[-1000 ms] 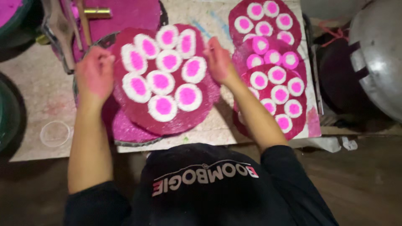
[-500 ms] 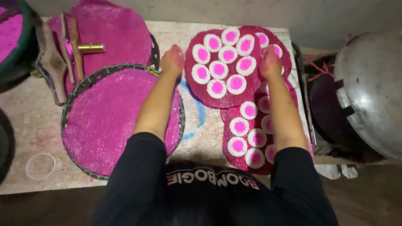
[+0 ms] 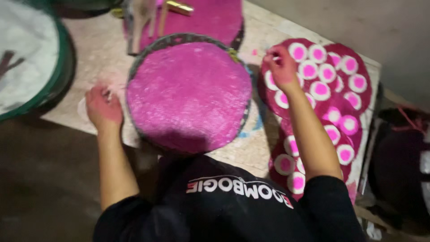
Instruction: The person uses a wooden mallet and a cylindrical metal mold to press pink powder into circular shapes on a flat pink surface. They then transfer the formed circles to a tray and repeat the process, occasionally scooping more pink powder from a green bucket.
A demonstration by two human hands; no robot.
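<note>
Over a worktable (image 3: 112, 58), the person's right hand (image 3: 281, 67), fingertips pinched together, touched the far disc of white-and-pink rounds (image 3: 329, 76) at the right edge (likely arranging them), while the left hand (image 3: 103, 107), fingers loosely curled, rested beside the central pink-powder tray (image 3: 190, 94).

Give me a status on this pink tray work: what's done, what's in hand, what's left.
Done: white discs with pink centres lie in rows on pink boards at the right. In hand: the right hand rests on the top board's discs; the left hand sits on the table beside the round tray of pink powder. Left: that tray holds no discs, only powder.
</note>
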